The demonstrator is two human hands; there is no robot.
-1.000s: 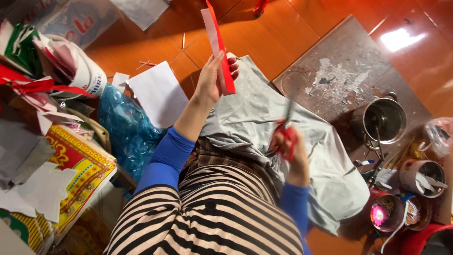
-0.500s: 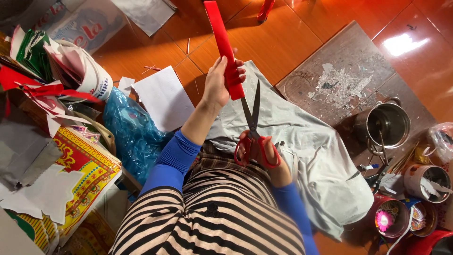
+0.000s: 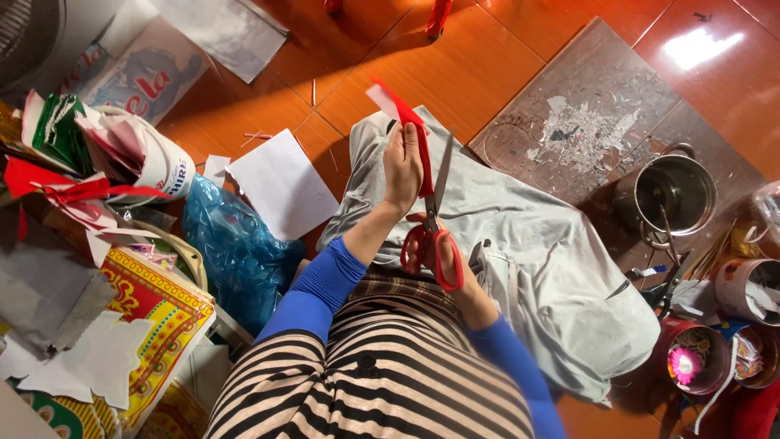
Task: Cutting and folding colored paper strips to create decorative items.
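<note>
A tiled orange floor (image 3: 487, 73) fills the view, and a grey cloth (image 3: 544, 252) lies spread over the person's lap and across the tiles. A worn board (image 3: 601, 122) smeared with pale residue rests on the floor beyond the cloth, with a steel pot (image 3: 673, 193) standing at its near corner. To the left, a crumpled blue bag (image 3: 231, 248) lies beside a white sheet (image 3: 280, 183) of paper, and a patterned red-and-yellow bag (image 3: 158, 321) sits nearer the body. A white bucket (image 3: 134, 158) stuffed with red, green and white paper scraps lies tipped on the left. Small tins (image 3: 747, 289) and a pink-lit cup (image 3: 686, 362) crowd the right edge. Over the cloth, the left hand (image 3: 404, 167) is closed on a red paper strip (image 3: 410, 130), pinching it upright between thumb and fingers, its upper end tilting left above the fingers. The right hand (image 3: 443, 248) is wrapped through the red handles of the scissors (image 3: 431, 223), gripping them just beneath the left hand. The blades are open in a narrow V pointing away from the body, with the strip's lower part lying between them.
</note>
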